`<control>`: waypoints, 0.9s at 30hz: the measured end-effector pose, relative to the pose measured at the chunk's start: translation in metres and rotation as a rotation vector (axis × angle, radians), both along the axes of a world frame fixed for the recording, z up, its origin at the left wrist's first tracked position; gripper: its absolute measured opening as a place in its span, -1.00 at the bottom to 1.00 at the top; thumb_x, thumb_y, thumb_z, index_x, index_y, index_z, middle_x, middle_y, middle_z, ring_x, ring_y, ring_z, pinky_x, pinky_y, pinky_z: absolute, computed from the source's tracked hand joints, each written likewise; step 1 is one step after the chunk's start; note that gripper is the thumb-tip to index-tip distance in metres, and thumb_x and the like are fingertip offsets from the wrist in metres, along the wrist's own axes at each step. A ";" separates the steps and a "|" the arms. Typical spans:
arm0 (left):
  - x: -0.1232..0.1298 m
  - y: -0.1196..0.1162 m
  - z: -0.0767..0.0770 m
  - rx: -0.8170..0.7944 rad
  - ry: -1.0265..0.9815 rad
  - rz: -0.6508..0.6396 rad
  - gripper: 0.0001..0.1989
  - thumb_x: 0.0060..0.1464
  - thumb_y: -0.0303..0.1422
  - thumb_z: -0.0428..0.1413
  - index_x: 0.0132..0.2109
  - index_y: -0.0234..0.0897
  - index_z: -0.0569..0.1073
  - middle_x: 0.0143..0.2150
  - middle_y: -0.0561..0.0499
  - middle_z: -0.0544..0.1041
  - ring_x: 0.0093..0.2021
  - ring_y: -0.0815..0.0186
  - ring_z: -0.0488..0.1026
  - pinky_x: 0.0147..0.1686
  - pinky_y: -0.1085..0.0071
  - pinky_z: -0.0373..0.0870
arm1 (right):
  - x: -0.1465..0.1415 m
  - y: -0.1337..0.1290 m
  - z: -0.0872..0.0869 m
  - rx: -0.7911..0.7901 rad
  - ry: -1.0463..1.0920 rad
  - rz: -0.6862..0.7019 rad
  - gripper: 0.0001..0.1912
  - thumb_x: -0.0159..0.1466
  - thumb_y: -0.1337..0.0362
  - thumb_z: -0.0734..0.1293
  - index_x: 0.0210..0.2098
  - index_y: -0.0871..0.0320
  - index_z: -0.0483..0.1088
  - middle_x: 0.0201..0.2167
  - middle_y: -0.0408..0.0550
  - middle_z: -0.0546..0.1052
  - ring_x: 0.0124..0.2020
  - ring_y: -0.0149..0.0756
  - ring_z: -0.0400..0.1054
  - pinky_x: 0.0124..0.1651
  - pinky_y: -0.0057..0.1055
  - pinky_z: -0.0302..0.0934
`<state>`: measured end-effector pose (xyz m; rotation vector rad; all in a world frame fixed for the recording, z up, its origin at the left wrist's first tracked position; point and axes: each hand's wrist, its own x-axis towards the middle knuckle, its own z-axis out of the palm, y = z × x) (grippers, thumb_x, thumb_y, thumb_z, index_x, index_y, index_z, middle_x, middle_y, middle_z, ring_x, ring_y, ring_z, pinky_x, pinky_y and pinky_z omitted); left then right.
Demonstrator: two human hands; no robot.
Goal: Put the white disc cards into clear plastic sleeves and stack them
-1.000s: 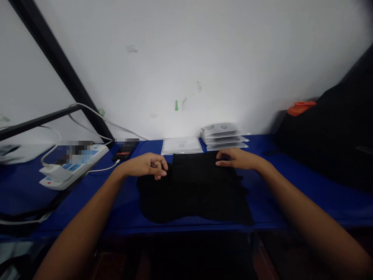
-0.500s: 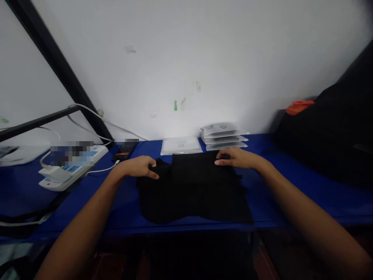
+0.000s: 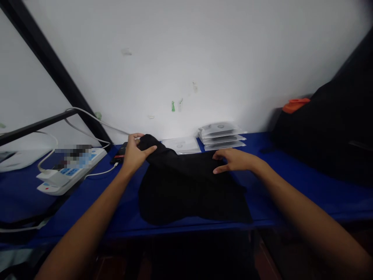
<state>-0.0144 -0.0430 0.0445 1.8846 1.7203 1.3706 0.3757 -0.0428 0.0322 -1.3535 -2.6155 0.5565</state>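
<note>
A piece of dark black fabric (image 3: 186,194), apparently a folded garment, lies on the blue tabletop close to its front edge. At its far left, my left hand (image 3: 136,152) is closed on a bunched corner of the cloth and holds it raised off the table. My right hand (image 3: 230,160) rests at the upper right edge of the fabric, thumb and fingers apart and touching it. Dark folds blend together, so the garment's exact kind cannot be made out.
Behind the cloth lie a flat clear packet (image 3: 183,144) and a stack of clear zip bags (image 3: 221,135). On the left are a white power strip (image 3: 72,171), cables and a black phone (image 3: 119,154). A large black bag (image 3: 326,132) stands at right against the wall.
My left hand has moved up and slightly left, lifting the left part of the black garment into a bunched fold. My right hand has stayed nearly in place, its fingers a little wider.
</note>
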 end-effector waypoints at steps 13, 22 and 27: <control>0.040 -0.028 -0.007 -0.138 0.324 -0.533 -0.61 0.24 -0.06 0.04 0.07 -0.20 0.41 -0.09 -0.05 0.57 -0.10 0.21 0.50 -0.02 0.26 0.39 | 0.001 0.001 -0.003 0.000 0.010 0.007 -0.33 0.10 -0.27 0.38 -0.04 0.12 0.47 -0.10 0.11 0.55 -0.10 0.01 0.43 -0.07 -0.12 0.29; 0.020 -0.020 -0.001 -0.556 0.583 -0.234 -0.43 0.04 0.23 0.03 -0.45 -0.23 0.41 -0.44 -0.06 0.52 -0.44 0.18 0.43 -0.46 0.36 0.18 | -0.001 0.000 0.000 -0.012 0.005 0.008 -0.35 0.13 -0.27 0.35 -0.06 0.13 0.46 -0.10 0.11 0.55 -0.11 0.01 0.42 -0.09 -0.12 0.29; 0.029 -0.025 -0.004 -0.567 0.612 -0.230 -0.40 -0.07 0.27 0.09 -0.53 -0.22 0.36 -0.48 -0.07 0.49 -0.47 0.18 0.42 -0.48 0.36 0.12 | -0.001 0.000 0.000 -0.012 0.015 0.007 -0.35 0.14 -0.28 0.34 -0.06 0.14 0.46 -0.11 0.11 0.55 -0.12 0.00 0.42 -0.10 -0.15 0.28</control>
